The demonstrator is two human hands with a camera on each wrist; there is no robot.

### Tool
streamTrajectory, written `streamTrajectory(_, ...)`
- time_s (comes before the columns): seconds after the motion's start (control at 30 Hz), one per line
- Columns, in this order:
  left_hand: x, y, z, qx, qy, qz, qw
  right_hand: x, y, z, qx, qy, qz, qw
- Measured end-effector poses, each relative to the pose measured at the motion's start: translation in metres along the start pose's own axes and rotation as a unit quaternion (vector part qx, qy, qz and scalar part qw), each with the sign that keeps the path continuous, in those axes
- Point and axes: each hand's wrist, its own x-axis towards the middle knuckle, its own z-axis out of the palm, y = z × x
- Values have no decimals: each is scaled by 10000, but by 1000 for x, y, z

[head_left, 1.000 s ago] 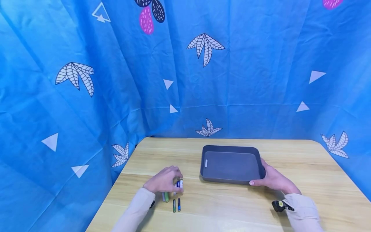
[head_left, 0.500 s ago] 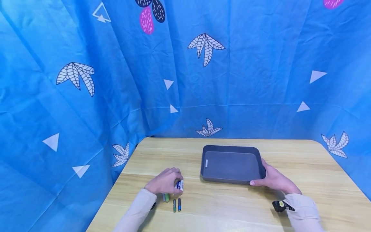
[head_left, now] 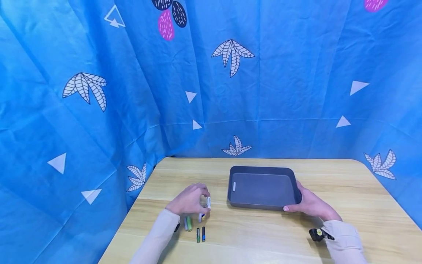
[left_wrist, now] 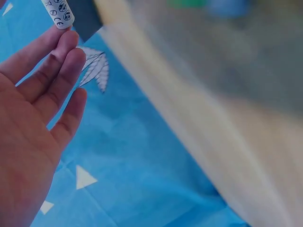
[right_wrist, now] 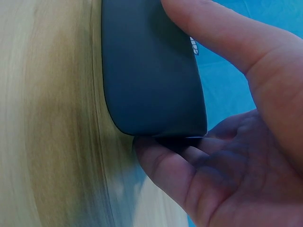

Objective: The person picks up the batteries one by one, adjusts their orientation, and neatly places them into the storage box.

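My left hand pinches a white battery between thumb and fingers, lifted off the table. In the left wrist view its printed end shows at the fingertips. Below that hand lies another battery, partly hidden by the thumb. A green battery and a pale one beside it lie under the wrist, with two thinner dark batteries nearer the front. My right hand grips the right side of a dark grey tray, thumb at the front corner. Inside the tray, a white battery lies by the left wall.
Everything stands on a light wooden table. A blue patterned cloth hangs behind and at the sides of it. A strap with a small black device sits at the right wrist.
My left hand has risen slightly with the white battery, which now stands apart from the battery below. The right hand and the tray have stayed in place.
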Motion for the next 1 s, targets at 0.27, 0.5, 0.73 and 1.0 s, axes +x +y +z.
streamTrajectory(0.27, 30, 9, -27, 84, 366, 102, 9992, 1, 1, -1, 39, 55, -90, 9999)
streamTrajectory(0.5, 56, 17, -35, 209, 504, 217, 9983, 0, 0, 0, 5, -20, 60, 10000)
streamTrajectory(0.73, 83, 25, -34, 263, 457, 436, 9977, 1, 1, 0, 38, 20, -35, 10000)
streamTrajectory(1.0, 108, 33, -22, 390, 258, 521, 9975, 1, 1, 1, 104, 55, -83, 9999)
